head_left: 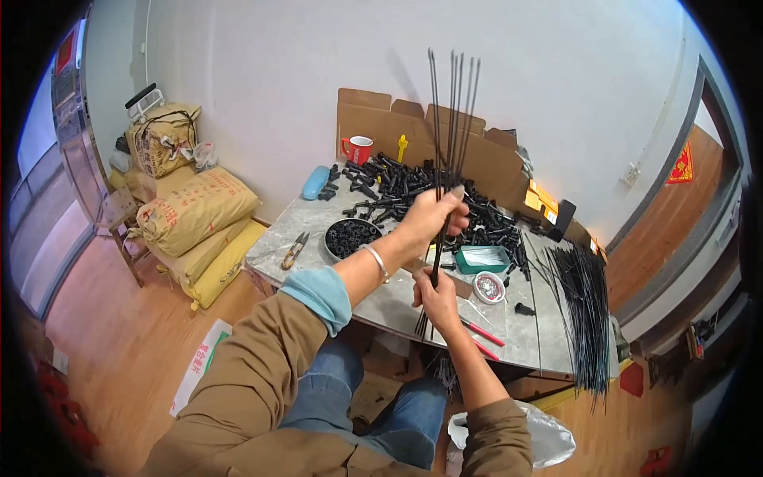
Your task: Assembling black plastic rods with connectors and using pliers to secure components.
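Observation:
A thin bundle of long black rods (454,119) stands nearly upright in front of me, its upper ends fanned apart. My left hand (431,219) is closed around the middle of the bundle, thumb up. Lower down, my right hand (437,299) grips the same rods, and their bottom ends reach past the table's front edge. Behind my hands lies a heap of black plastic fittings (397,179). A round bowl of small black rings (352,226) sits left of my left wrist. Near my right hand are red-handled pliers (483,338) and a small round tub (489,288).
More black rods (579,318) hang over the right edge of the grey table (318,278). A green tray (482,259), snips (295,250), a blue case (315,183) and a red mug (358,149) stand around the heap. Cardboard (373,119) lines the back. Stuffed sacks (195,211) lie left.

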Demonstrator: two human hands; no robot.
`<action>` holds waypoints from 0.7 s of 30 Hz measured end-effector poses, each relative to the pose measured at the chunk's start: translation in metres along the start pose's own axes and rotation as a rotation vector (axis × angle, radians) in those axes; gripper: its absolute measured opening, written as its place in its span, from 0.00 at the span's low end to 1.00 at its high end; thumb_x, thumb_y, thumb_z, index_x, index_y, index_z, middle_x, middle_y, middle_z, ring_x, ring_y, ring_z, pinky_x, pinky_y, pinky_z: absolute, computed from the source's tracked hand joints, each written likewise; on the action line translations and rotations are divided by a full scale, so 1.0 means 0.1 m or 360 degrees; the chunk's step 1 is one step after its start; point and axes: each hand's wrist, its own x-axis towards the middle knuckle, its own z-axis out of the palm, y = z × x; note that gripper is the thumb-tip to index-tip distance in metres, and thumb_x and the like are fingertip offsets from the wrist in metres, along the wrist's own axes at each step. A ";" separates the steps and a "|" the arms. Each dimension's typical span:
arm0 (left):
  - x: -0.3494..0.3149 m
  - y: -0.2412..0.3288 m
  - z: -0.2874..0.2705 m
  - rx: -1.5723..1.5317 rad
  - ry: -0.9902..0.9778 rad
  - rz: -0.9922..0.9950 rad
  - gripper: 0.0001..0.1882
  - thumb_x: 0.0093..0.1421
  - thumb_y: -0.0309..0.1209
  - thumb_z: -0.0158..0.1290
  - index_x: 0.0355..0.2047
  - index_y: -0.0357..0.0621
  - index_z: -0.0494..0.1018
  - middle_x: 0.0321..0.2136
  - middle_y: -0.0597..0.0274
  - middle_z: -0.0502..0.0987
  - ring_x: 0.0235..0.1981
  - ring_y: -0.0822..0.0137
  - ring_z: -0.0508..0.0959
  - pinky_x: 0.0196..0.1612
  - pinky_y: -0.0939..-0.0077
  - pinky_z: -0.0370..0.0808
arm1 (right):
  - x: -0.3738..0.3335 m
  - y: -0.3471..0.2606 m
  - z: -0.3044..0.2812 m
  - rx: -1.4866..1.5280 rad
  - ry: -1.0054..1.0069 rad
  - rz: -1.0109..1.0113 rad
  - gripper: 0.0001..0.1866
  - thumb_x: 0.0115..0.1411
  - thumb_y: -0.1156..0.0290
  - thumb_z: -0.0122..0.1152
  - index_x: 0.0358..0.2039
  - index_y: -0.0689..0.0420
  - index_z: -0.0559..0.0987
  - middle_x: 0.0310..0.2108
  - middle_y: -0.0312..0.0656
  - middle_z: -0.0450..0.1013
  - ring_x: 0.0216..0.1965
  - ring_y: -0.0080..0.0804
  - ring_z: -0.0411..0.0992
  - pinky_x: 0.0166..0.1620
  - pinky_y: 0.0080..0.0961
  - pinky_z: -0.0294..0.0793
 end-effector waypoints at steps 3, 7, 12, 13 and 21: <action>0.03 0.21 -0.12 -0.0371 -0.0173 -0.0017 0.18 0.67 0.41 0.47 0.44 0.36 0.67 0.33 0.55 0.76 0.32 0.59 0.81 0.36 0.65 0.81 | -0.21 -0.46 -0.03 0.0583 -0.0291 0.0276 0.10 0.64 0.65 0.55 0.34 0.60 0.70 0.16 0.35 0.65 0.14 0.24 0.64 0.19 0.26 0.70; -0.03 0.28 -0.06 -0.0248 -0.0225 -0.0070 0.15 0.67 0.38 0.47 0.44 0.37 0.68 0.30 0.57 0.77 0.29 0.60 0.81 0.32 0.64 0.81 | -0.41 -0.72 -0.19 0.0420 -0.0342 0.0115 0.14 0.68 0.62 0.48 0.42 0.62 0.71 0.23 0.38 0.71 0.20 0.26 0.70 0.25 0.23 0.73; -0.13 0.19 0.06 -0.0377 -0.0224 -0.0244 0.11 0.66 0.32 0.48 0.44 0.39 0.69 0.28 0.59 0.77 0.27 0.62 0.81 0.30 0.65 0.81 | -0.36 -0.53 -0.73 0.0091 0.0395 -0.0302 0.16 0.68 0.64 0.48 0.46 0.65 0.72 0.32 0.40 0.75 0.28 0.22 0.72 0.32 0.19 0.73; -0.19 0.23 0.15 -0.0320 -0.0128 -0.0255 0.09 0.66 0.31 0.47 0.43 0.39 0.69 0.24 0.64 0.73 0.22 0.68 0.76 0.24 0.72 0.75 | -0.38 -0.55 -0.78 -0.0075 0.0498 -0.0364 0.15 0.68 0.65 0.50 0.44 0.65 0.74 0.31 0.39 0.75 0.28 0.21 0.71 0.32 0.18 0.72; -0.87 0.04 0.70 0.0115 -0.0082 -0.0130 0.14 0.57 0.38 0.62 0.34 0.45 0.71 0.17 0.76 0.65 0.12 0.84 0.59 0.13 0.87 0.53 | -0.59 -0.68 -0.90 -0.0087 0.0609 -0.0300 0.17 0.65 0.62 0.57 0.23 0.60 0.74 0.16 0.32 0.68 0.17 0.15 0.62 0.21 0.14 0.61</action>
